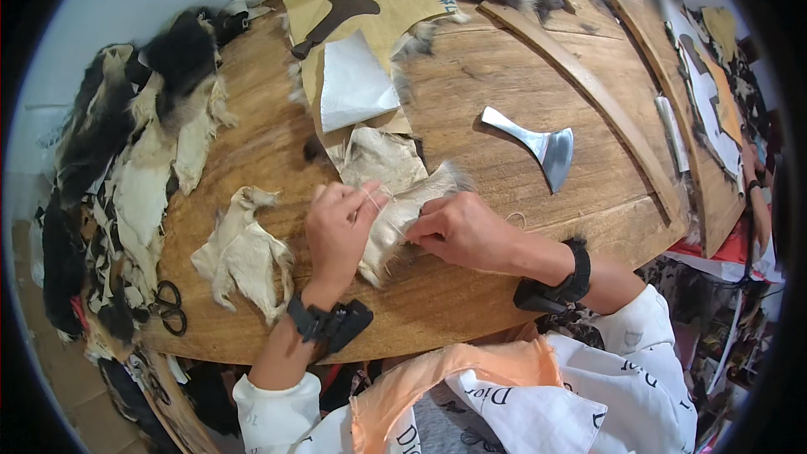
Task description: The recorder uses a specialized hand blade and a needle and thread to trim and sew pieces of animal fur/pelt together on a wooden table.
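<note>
- Peach-orange fabric (471, 361) is draping over the wearer's white, dark-printed garment (538, 412), lying nearest the camera.
- Both arms are reaching over the near edge of the brown wooden table (471, 92).
- The left hand (340, 217) is closing thumb and forefinger together above the cream hide piece with a furry fringe (393, 217), apparently pinching a thin pale strand (374, 199).
- The right hand (462, 231) is curling its fingers shut against that hide's right side; what they are pinching is hidden, so I cannot tell.
- That hide is lying flat between the hands, its far end meeting a second, squarish cream hide piece (382, 155).
- As for progress, the two pieces are seemingly lining up, but whether they are joined is not showing; handling looks unfinished, since fingers are working at the hide. A crumpled off-white hide scrap (245, 248) is lying apart on the left, untouched.
- Bare wood is running beyond the right hand to the silver fan-bladed metal tool (542, 150), then to a long curved-looking wooden strip (588, 88).
- Leftward, room is narrowing: the scrap, black-handled scissors (172, 307) near the table's edge, and heaped black-and-cream furs (126, 202) are crowding that side.
</note>
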Available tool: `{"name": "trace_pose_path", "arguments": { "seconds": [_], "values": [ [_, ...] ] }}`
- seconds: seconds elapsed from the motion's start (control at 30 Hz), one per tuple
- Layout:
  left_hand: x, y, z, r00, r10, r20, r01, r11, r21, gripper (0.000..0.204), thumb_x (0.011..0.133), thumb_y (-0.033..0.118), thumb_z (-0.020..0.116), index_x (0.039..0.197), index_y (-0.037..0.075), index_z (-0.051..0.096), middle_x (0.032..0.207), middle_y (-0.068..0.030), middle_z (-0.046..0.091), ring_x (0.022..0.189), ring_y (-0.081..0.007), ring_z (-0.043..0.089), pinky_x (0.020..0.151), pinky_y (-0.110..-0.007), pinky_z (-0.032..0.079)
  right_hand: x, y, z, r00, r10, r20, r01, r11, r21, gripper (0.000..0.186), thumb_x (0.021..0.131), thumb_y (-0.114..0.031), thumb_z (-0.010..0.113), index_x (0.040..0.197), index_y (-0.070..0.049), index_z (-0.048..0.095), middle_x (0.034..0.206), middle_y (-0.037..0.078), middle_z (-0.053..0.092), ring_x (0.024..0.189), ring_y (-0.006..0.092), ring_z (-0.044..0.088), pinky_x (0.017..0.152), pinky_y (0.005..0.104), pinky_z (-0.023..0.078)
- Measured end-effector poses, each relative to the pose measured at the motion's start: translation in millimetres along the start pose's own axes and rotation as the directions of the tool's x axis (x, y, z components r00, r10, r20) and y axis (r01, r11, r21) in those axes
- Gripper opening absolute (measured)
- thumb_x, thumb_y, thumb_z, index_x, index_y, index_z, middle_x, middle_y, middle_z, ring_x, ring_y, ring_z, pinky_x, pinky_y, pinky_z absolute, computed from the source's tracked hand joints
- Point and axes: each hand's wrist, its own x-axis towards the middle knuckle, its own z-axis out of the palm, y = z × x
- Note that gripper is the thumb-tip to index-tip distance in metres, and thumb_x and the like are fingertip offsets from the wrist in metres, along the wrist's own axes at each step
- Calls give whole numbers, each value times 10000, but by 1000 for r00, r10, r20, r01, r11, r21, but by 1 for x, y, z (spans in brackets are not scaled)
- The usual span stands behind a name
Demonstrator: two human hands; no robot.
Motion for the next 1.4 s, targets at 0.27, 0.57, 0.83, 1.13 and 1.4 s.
{"name": "trace_pose_path", "arguments": {
  "seconds": [0.27,0.57,0.83,1.13,1.4],
  "values": [
    [6,-10,18,996,68,55,-69,997,22,78,791,97,620,830,30,629,799,-96,535,720,-247,530,652,-327,425,-29,7,-34,988,122,-95,-138,973,-183,116,705,-41,634,811,-55,678,702,102,604,617,270,595,549,333,473],
    [18,-8,14,975,184,126,-202,968,148,77,805,85,590,843,18,588,838,-112,556,735,-290,554,666,-350,440,-75,-16,-113,981,125,151,-185,840,510,164,726,-13,641,875,-45,699,689,47,622,585,125,567,522,251,432],
    [33,12,18,853,153,498,-10,960,-278,112,741,119,670,802,30,698,694,-99,627,658,-193,597,585,-278,453,-92,10,-118,974,225,-5,-213,931,297,148,718,-41,629,844,-77,697,709,50,639,617,161,589,559,281,455],
    [21,2,28,864,-220,453,357,902,-242,150,761,93,605,671,-26,613,538,-6,516,492,-66,440,450,-233,339,-131,31,-135,909,372,-186,-322,913,251,181,701,-73,631,872,-77,690,817,75,673,722,174,634,631,291,488],
    [23,13,33,841,-237,487,414,860,-297,99,786,33,580,710,-18,617,580,14,526,498,-48,434,449,-202,315,-277,127,-281,81,298,-951,-960,279,6,161,732,-192,645,865,-105,669,777,121,653,743,284,631,676,379,483]
  ]
}}
